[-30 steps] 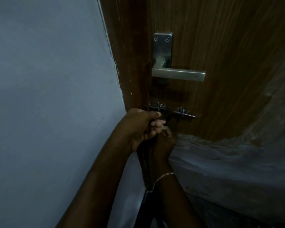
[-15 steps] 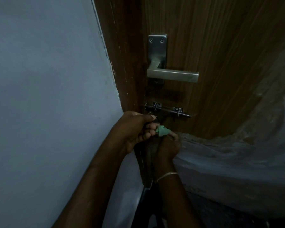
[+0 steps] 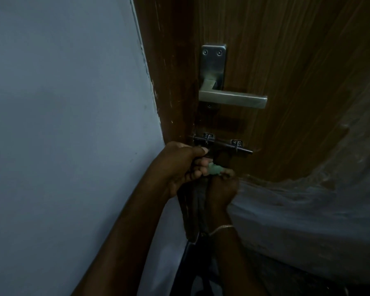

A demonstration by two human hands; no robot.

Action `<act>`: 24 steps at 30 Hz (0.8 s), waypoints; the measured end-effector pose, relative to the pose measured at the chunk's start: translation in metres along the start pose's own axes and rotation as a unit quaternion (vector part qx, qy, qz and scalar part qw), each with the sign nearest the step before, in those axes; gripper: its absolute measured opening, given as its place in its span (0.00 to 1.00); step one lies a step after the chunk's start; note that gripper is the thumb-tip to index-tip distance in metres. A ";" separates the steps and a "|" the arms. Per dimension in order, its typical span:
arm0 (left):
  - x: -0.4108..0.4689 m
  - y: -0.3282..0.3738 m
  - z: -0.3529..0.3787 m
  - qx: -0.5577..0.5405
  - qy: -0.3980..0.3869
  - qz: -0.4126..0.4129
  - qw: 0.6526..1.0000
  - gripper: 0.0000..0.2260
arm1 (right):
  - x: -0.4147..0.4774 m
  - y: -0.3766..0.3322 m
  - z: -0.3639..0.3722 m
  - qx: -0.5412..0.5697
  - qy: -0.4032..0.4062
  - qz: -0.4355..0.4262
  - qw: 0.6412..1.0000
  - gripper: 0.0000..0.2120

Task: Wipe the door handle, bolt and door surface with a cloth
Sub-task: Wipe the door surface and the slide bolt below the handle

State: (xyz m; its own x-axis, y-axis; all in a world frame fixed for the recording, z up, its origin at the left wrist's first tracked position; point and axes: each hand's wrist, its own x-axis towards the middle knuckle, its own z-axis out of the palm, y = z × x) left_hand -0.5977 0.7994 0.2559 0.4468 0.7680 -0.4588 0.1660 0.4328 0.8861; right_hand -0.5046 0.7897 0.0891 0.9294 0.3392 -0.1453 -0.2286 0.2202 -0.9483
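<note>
Below bolt [image 3: 222,145]: pale-green cloth [image 3: 214,169], prob. bunched.

Hands: two, left hand [image 3: 179,165] and right hand [image 3: 222,186], lower centre
Cloths: one green cloth [image 3: 214,169], between the hands
Door handles: one silver door handle [image 3: 233,99], upper centre
Bolts: one dark bolt [image 3: 222,144], centre
Doors: one wooden door [image 3: 297,60], upper right
Bracelets: one bracelet [image 3: 221,228], lower centre
Walls: one pale wall [image 3: 62,124], left
</note>
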 end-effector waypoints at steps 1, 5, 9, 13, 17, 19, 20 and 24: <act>0.000 0.000 0.001 0.000 0.000 0.000 1.000 0.09 | -0.003 0.000 0.003 -0.020 -0.012 0.004 1.000 0.10; 0.002 0.005 0.001 -0.006 0.000 0.000 1.000 0.08 | 0.017 -0.006 -0.033 -0.003 -0.006 -0.052 0.999 0.13; 0.005 0.006 0.001 -0.003 -0.004 -0.003 1.000 0.08 | 0.065 -0.023 -0.106 -0.067 0.111 -0.121 0.984 0.21; 0.007 0.005 0.000 -0.002 -0.003 -0.001 1.000 0.09 | 0.074 -0.022 -0.110 -0.081 0.120 -0.148 0.978 0.10; 0.005 0.006 -0.001 0.000 -0.006 0.002 1.000 0.09 | 0.037 -0.005 -0.063 -0.114 0.033 -0.136 0.984 0.10; 0.004 0.004 -0.001 0.008 -0.008 0.000 1.000 0.09 | 0.018 -0.001 -0.042 -0.148 0.008 -0.159 0.976 0.11; 0.004 0.002 -0.001 0.011 -0.008 -0.003 1.000 0.09 | 0.011 -0.002 -0.032 -0.148 -0.006 -0.162 0.976 0.10; 0.001 -0.010 0.002 0.024 -0.016 -0.022 0.999 0.09 | -0.011 -0.011 0.005 -0.062 -0.069 0.037 0.995 0.09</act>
State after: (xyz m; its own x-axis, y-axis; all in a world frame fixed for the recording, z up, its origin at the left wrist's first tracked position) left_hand -0.5973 0.7954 0.2465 0.4649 0.7329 -0.4966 0.2280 0.4429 0.8671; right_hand -0.5138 0.7878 0.1030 0.8607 0.4750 -0.1833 -0.2494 0.0793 -0.9652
